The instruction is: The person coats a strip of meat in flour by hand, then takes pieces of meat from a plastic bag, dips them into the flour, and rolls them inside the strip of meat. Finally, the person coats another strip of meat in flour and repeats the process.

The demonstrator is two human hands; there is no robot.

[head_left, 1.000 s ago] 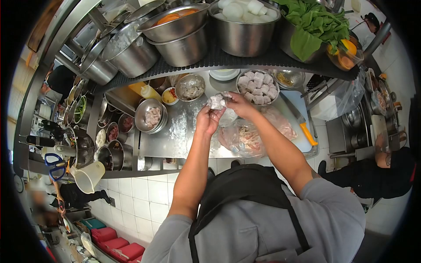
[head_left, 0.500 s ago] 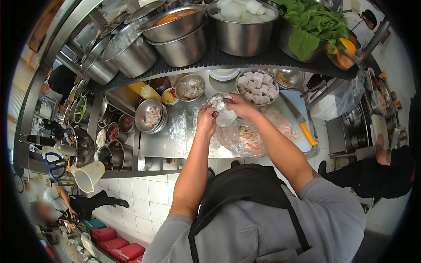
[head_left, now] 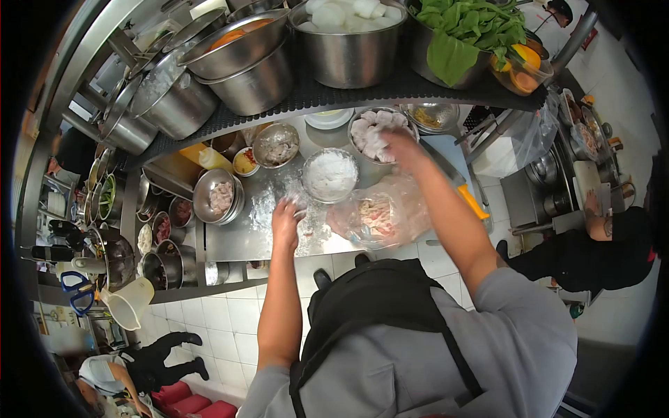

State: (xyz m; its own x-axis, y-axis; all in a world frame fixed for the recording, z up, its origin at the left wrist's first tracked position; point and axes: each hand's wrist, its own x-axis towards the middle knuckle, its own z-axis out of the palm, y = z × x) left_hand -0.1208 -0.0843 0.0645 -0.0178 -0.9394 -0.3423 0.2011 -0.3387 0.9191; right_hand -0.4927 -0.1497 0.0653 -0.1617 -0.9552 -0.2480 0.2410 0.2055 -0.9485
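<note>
Resting L hand (head_left: 286,221) open on counter (head_left: 237,240) nr edge; R hand (head_left: 398,143) over bowl (head_left: 351,129) rim, grip unclear.

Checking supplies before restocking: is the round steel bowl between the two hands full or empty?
Full: white powder covers the whole opening of the round steel bowl, nearly up to its rim.

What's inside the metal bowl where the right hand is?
Pale, floury lumps are piled in the bowl. The right hand covers the lumps on its side, and the pile hides the bowl's bottom.
</note>
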